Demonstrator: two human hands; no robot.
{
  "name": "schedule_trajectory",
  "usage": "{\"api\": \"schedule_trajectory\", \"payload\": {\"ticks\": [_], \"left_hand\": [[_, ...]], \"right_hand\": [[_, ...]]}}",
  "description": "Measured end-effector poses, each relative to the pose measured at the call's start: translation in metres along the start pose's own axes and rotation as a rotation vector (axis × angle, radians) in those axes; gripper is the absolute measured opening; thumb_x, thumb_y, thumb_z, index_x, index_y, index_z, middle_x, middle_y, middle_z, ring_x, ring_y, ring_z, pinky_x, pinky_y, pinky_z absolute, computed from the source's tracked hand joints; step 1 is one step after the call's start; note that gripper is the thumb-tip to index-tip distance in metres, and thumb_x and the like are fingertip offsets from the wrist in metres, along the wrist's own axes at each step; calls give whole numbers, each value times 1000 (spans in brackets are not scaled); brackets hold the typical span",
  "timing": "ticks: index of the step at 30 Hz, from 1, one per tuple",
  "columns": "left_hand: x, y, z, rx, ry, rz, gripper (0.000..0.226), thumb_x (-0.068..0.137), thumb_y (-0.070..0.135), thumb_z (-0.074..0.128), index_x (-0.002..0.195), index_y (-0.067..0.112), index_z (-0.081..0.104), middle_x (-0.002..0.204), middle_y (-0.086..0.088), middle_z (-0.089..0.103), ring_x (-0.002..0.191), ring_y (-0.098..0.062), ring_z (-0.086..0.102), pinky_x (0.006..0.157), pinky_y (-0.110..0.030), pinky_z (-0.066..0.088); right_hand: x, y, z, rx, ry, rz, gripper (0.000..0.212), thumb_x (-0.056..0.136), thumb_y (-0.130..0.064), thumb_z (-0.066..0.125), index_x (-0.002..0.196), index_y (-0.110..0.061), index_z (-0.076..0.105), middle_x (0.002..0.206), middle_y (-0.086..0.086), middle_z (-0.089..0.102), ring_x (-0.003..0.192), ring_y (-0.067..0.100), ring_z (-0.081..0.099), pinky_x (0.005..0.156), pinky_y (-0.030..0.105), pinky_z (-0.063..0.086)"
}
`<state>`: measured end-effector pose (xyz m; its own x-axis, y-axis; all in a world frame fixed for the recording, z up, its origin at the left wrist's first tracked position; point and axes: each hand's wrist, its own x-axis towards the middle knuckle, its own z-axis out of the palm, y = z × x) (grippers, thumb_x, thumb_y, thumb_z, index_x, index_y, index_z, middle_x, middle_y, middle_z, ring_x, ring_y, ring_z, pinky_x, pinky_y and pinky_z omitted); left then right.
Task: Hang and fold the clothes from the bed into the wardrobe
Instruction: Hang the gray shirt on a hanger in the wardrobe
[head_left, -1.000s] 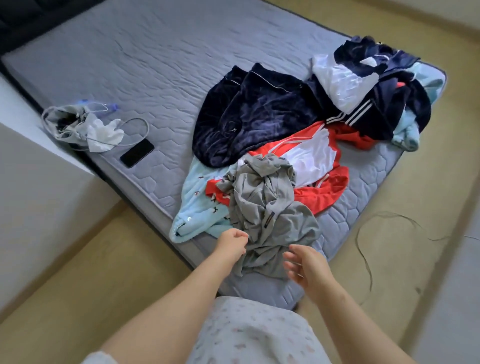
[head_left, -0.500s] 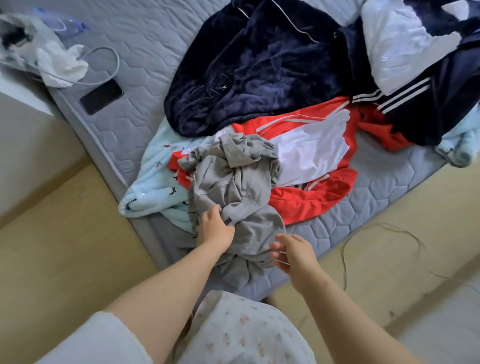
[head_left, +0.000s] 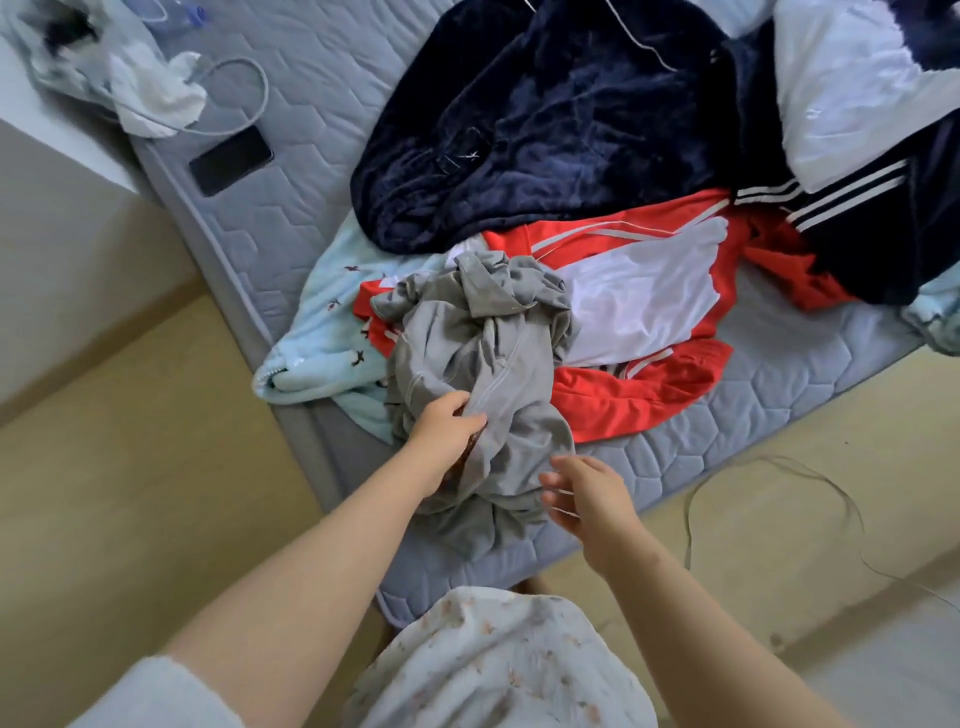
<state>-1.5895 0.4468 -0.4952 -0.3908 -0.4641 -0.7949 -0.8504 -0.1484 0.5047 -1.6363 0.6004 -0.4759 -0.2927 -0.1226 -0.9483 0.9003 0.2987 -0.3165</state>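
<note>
Grip has closed: left hand (head_left: 445, 434) now clutches the grey top (head_left: 483, 364) on the bed (head_left: 779, 379); right hand (head_left: 589, 496), fingers (head_left: 566, 467) spread, has come beside it. Lifting looks next.

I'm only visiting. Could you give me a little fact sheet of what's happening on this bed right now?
Place: grey quilted mattress
Left hand: grips the grey garment
Right hand: open, fingers at the same garment's near edge
Under the grey garment: red and white jacket, pale blue fleece
Further back: navy fleece
Also on the mattress: black phone
Wardrobe: not in view
</note>
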Motion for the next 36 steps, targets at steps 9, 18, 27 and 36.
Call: {"api": "schedule_trajectory", "payload": {"ticks": [9,18,27,36], "left_hand": [[-94,24,-55,-361,-206,108,21,97,10,45,97,17,64,90,-5,68,84,-17,65,77,-36,56],[-174,-31,-139,-83,-37,379,36,93,-2,35,91,24,61,93,1,66,81,-8,63,75,-25,52],[-201,-58,-202,669,-16,872,45,84,5,56,126,19,56,143,1,35,131,-16,33,106,-27,30],[-251,-82,-230,269,649,864,30,74,15,62,57,23,37,60,4,44,65,-21,43,55,-29,20]], "right_hand": [[-86,-29,61,-211,-162,-372,18,93,-15,52,110,-14,58,92,0,63,83,13,60,60,19,47],[-180,23,120,-249,-66,-678,24,91,4,43,98,-9,62,77,2,57,64,8,53,49,10,43],[-237,75,155,-426,-204,-793,35,82,4,46,64,-18,66,55,-4,61,56,10,56,50,18,46],[-246,87,164,-761,-204,-1023,27,74,-5,70,63,-23,53,58,-9,49,48,-1,46,48,10,36]]}}
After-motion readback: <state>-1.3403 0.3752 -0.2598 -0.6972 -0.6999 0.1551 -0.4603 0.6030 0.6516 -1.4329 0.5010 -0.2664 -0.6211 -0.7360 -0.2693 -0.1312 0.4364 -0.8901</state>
